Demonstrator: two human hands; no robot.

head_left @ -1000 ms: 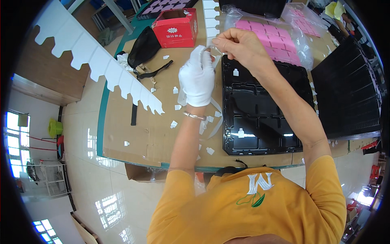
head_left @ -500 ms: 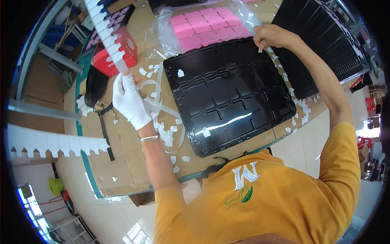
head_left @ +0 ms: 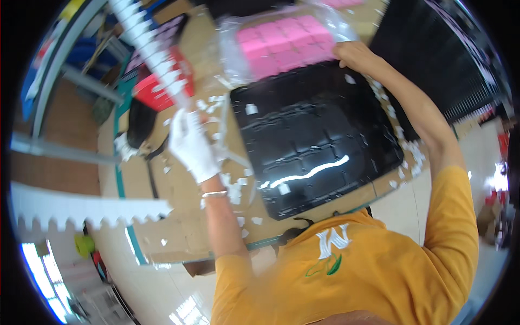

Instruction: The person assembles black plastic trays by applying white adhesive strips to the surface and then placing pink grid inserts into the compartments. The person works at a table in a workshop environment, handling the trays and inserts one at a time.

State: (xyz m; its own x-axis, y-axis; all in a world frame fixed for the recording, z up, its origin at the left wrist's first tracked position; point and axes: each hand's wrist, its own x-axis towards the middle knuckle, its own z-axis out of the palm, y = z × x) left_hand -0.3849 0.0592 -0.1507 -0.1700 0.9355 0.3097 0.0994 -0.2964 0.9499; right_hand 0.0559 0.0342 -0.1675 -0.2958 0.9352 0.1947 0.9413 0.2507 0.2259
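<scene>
My left hand (head_left: 192, 146), in a white glove, is closed on the lower end of a long white strip of notched labels (head_left: 154, 57). The strip rises toward the far left and is blurred. On the table in front of me lies a glossy black plastic tray (head_left: 319, 127) with moulded ridges. Small white labels sit on it at the far left (head_left: 251, 109), the near edge (head_left: 284, 188) and the far right corner (head_left: 350, 79). My bare right hand (head_left: 355, 56) has its fingers curled at the tray's far edge, close to that corner label; its fingertips are partly hidden.
Pink foam blocks (head_left: 287, 46) in clear plastic lie beyond the tray. A stack of black trays (head_left: 433, 59) stands at right. A red box (head_left: 165, 89) is at far left. White scraps (head_left: 234, 189) litter the cardboard-covered table (head_left: 179, 216). Another notched white strip (head_left: 92, 208) hangs at left.
The view has shifted, moving the whole scene right and down. My right hand has slid left along the tray's edge, and the label by its fingers now lies on the corner, apart from them.
</scene>
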